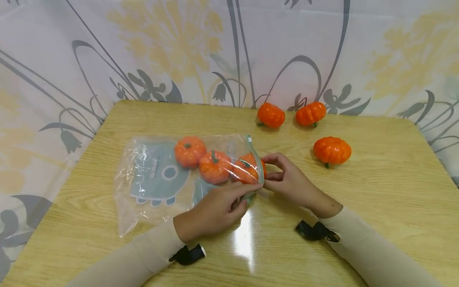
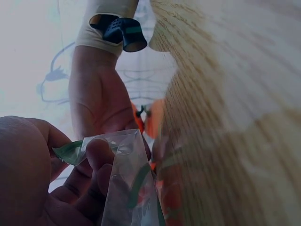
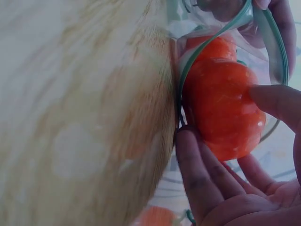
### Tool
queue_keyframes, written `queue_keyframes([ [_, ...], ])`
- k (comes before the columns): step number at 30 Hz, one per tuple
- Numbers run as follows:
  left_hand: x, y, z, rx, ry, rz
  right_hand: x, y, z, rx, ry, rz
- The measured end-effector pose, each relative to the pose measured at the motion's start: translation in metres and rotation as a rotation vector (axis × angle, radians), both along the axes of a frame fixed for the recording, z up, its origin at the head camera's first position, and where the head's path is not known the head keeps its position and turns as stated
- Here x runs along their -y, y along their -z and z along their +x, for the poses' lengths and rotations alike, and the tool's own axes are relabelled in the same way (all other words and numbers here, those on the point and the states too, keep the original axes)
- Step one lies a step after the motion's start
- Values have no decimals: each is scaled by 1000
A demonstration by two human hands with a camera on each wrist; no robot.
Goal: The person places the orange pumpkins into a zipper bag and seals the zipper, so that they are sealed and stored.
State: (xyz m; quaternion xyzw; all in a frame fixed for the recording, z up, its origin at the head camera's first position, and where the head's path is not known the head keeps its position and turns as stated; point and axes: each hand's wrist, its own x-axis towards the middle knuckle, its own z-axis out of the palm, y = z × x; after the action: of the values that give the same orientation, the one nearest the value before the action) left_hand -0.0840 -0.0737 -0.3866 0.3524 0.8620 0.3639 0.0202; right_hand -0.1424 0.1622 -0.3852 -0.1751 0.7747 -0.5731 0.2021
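Observation:
A clear zip bag [image 1: 125, 199] with a blue cartoon print and green zip edge lies on the table. Inside it, two small orange pumpkins [image 1: 190, 151] show through the plastic. A third pumpkin [image 3: 225, 106] sits in the bag's mouth, partly outside the zip edge. My left hand [image 1: 216, 209] pinches the near corner of the mouth between thumb and fingers, and the lips stand apart in the right wrist view. The right hand [image 1: 290, 181] grips the third pumpkin from the right, its thumb on one side and fingers on the other.
Two loose pumpkins, the left one [image 1: 271, 115] and the right one [image 1: 310, 114], stand by the table's back edge. Another pumpkin [image 1: 332, 150] lies to the right of my right hand. A flower-patterned cloth [image 1: 201, 52] hangs behind the wooden table [image 1: 387, 179].

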Motion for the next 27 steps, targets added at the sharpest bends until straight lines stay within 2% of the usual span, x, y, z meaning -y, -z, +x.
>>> queue_keyframes([
  [5,0,1,0,-8,-9,6,0,-1,0,-14,-2,12],
  [12,0,0,0,19,0,-9,0,2,1,6,-14,1],
  [15,0,0,0,29,-2,-12,1,3,0,-26,-16,18],
  [19,0,0,1,36,-2,-17,0,4,-1,-90,1,100],
  [22,-1,0,2,41,2,-24,-1,4,0,-108,1,143],
  [27,-1,0,1,42,2,-16,-1,4,-1,-129,-5,155],
])
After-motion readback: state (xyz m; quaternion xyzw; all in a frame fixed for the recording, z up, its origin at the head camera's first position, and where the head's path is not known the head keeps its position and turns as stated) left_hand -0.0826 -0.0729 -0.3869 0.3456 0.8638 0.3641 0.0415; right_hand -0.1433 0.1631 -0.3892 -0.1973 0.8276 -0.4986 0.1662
